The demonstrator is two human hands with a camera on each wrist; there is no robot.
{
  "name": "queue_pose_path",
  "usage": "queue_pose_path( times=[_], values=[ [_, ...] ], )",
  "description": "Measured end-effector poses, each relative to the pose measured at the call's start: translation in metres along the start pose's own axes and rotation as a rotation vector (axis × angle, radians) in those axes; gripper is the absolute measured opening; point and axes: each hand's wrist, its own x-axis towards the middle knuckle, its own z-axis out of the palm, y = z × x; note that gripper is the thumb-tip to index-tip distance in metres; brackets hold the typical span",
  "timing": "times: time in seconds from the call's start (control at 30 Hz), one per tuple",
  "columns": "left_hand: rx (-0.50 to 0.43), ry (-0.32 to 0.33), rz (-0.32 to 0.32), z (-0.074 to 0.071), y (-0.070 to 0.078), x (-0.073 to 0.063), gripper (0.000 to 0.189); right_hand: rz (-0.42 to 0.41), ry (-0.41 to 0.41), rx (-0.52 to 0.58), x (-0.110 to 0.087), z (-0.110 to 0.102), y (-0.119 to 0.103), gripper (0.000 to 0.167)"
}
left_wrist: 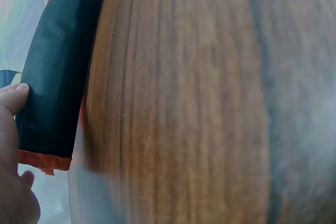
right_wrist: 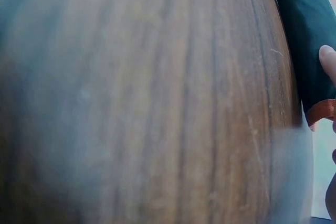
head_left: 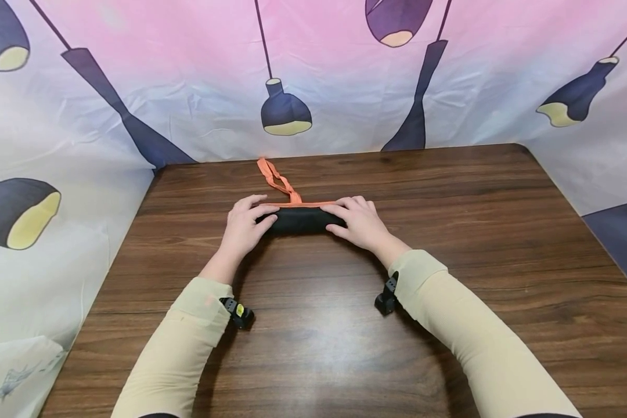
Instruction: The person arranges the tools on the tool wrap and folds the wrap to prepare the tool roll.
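A rolled-up black fabric bundle with orange edging lies crosswise on the wooden table. From its far side a knotted orange ribbon tie stretches toward the back edge. My left hand holds the left end, thumb on the near side and fingers over the top. At the opposite end, my right hand grips it in the same way. In the left wrist view, orange trim borders the end of the roll. What is rolled inside is hidden.
Behind and beside the table hangs a cloth backdrop printed with dark lamps. Each wrist carries a small black camera, the left one and the right one. The table's back edge lies beyond the hands.
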Motion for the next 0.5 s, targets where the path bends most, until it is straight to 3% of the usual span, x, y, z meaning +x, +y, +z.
queue_pose_path(
  times=[0.13,0.5],
  values=[
    [0.038,0.021,0.018,0.0003,-0.001,-0.0016,0.024,0.017,-0.005,0.01,-0.001,0.0006,0.0022,0.048],
    [0.014,-0.019,0.054,0.0036,-0.0053,0.0014,0.021,0.064,-0.075,0.063,0.0008,-0.0001,0.0055,0.049]
  ],
)
